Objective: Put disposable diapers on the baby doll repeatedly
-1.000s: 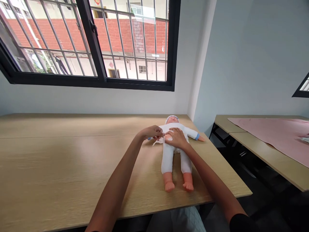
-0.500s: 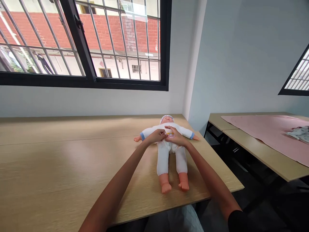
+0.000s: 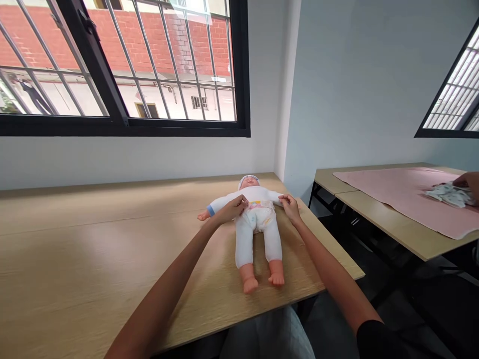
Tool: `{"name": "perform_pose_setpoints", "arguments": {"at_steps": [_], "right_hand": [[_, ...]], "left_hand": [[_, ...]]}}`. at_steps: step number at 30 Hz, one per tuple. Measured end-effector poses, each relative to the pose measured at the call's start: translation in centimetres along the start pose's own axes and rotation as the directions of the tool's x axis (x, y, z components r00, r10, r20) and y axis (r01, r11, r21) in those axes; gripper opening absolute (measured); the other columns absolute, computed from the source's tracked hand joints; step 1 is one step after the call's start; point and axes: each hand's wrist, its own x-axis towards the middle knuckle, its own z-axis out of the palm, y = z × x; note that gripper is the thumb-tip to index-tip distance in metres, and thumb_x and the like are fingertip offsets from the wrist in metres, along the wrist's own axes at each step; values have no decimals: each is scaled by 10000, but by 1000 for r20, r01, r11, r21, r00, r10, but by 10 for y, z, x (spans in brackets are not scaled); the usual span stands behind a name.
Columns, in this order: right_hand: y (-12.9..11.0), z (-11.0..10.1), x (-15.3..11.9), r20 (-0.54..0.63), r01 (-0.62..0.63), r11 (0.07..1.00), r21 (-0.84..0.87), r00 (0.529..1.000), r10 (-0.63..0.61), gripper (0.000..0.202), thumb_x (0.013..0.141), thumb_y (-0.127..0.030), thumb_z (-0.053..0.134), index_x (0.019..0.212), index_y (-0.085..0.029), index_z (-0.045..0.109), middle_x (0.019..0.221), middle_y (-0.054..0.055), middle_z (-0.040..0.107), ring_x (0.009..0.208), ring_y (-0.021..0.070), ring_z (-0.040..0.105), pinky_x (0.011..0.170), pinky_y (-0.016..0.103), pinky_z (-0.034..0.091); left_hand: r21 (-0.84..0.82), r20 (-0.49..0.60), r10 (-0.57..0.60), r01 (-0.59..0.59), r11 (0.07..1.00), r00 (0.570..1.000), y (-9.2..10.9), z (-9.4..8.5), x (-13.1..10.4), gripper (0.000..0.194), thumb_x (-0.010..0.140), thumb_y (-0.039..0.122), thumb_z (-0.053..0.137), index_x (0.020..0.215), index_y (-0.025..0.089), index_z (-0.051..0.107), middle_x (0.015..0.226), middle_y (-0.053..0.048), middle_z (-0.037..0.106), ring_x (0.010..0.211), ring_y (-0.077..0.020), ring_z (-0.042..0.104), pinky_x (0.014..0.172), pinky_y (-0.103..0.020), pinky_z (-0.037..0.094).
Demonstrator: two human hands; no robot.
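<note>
While supine, diapered doll (image 3: 257,219) between both hands (image 3: 232,209) (image 3: 292,209)

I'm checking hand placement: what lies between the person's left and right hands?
In the head view, the diaper with its coloured front band, on the white-clothed doll, lies between the left hand and the right hand.

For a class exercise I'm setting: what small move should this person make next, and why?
Probably bring the right hand inward to the nearer side of the diaper: the left hand is at the opposite side, while the right is farther out, by one sleeve of the doll. Whether it grips a tab is unclear.
</note>
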Motion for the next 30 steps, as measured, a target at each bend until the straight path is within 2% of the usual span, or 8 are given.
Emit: {"name": "perform_pose_setpoints", "arguments": {"at_steps": [4, 11, 18, 23, 27, 30], "right_hand": [[-2, 6, -4, 41, 12, 1000, 25, 999, -13, 257, 707, -420, 523, 789, -195, 616, 882, 66, 687, 865, 215, 623, 845, 361, 483], [-9, 12, -12, 132, 81, 995, 59, 987, -88, 278, 710, -442, 627, 817, -186, 617, 878, 69, 690, 839, 210, 625, 828, 359, 496], [-14, 13, -15, 192, 108, 992, 65, 974, -119, 261, 747, -416, 618, 862, -184, 650, 940, 68, 685, 817, 189, 610, 794, 338, 499], [-20, 15, -20, 295, 226, 974, -20, 932, -210, 300, 754, -383, 630, 983, -206, 708, 1056, 71, 648, 953, 203, 585, 849, 341, 487], [-17, 17, -22, 277, 225, 974, -35, 938, -207, 281, 761, -339, 614, 984, -194, 704, 1076, 78, 633, 1026, 213, 589, 909, 359, 466], [-14, 18, -22, 271, 199, 979, -35, 945, -183, 274, 770, -355, 607, 968, -188, 697, 1087, 84, 629, 1001, 209, 597, 894, 356, 478]], "left_hand": [[14, 19, 114, -114, 993, 993, 2, -2, -4, 121, 787, 336, 453, 774, 216, 467, 751, 20, 484, 682, -129, 434, 627, -245, 381], [74, -16, 22, -21, 997, 1000, 6, -3, -7, 254, 776, 422, 561, 913, 209, 536, 724, 30, 468, 653, -131, 450, 559, -228, 361], [69, -18, 52, -51, 996, 998, 4, -2, -5, 231, 782, 404, 549, 902, 206, 544, 725, 24, 472, 659, -134, 462, 561, -229, 371], [83, -30, 58, -56, 995, 998, 5, -1, -6, 235, 782, 408, 559, 906, 210, 538, 721, 21, 484, 682, -144, 468, 576, -234, 379], [65, -72, 37, -32, 997, 997, 5, 2, -7, 211, 804, 405, 536, 879, 208, 522, 733, 23, 484, 682, -142, 474, 595, -242, 390], [52, -101, 21, -16, 999, 995, 3, 5, -6, 198, 812, 393, 538, 876, 206, 519, 739, 25, 487, 680, -141, 484, 615, -252, 405]]}}
